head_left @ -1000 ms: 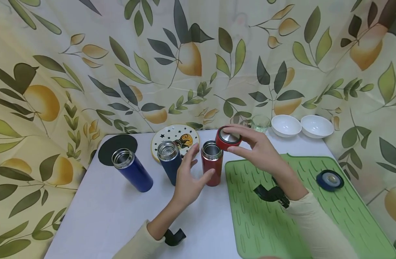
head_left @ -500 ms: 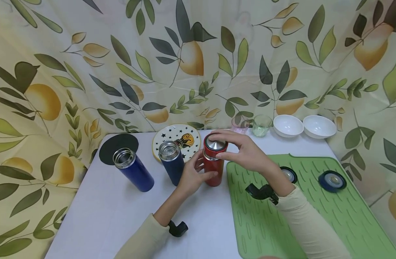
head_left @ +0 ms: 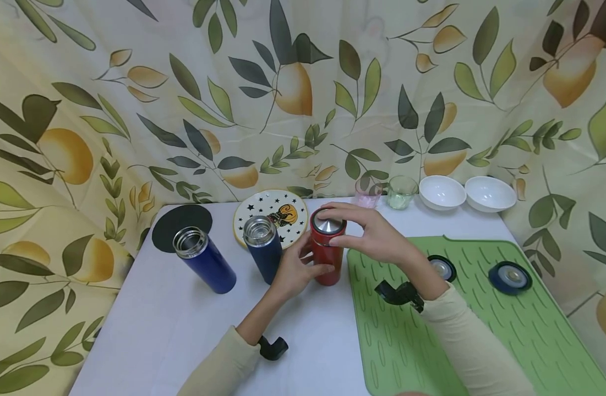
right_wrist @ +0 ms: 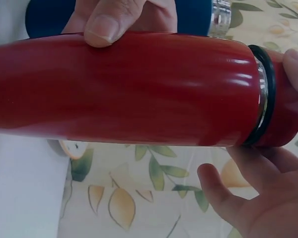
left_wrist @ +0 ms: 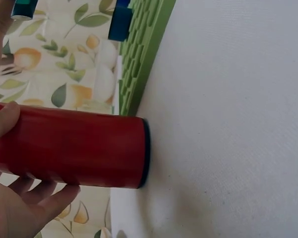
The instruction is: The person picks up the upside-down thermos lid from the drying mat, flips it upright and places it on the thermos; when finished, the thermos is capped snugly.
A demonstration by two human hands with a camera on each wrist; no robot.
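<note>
A red thermos flask (head_left: 327,267) stands upright on the white table, its red lid (head_left: 327,221) with a silver top seated on the mouth. My left hand (head_left: 296,267) grips the flask's body from the left, thumb in front. With thumb and fingers, my right hand (head_left: 377,234) holds the lid by its sides. In the right wrist view a thin silver and black band shows between flask body (right_wrist: 139,94) and lid (right_wrist: 285,99). Just left of my left hand is a dark blue flask (head_left: 263,247), lidless; farther left stands a brighter blue flask (head_left: 206,264), also lidless.
A green ribbed mat (head_left: 407,330) covers the right side, bearing two lids, one dark (head_left: 442,268) and one blue (head_left: 511,278). Behind are white bowls (head_left: 441,192), a green glass (head_left: 400,193), a pink glass (head_left: 368,192), a patterned plate (head_left: 248,208) and a black disc (head_left: 176,217).
My right hand has brought the red lid left onto the flask's mouth, and it now sits slightly lower. My left hand has closed round the flask's body.
</note>
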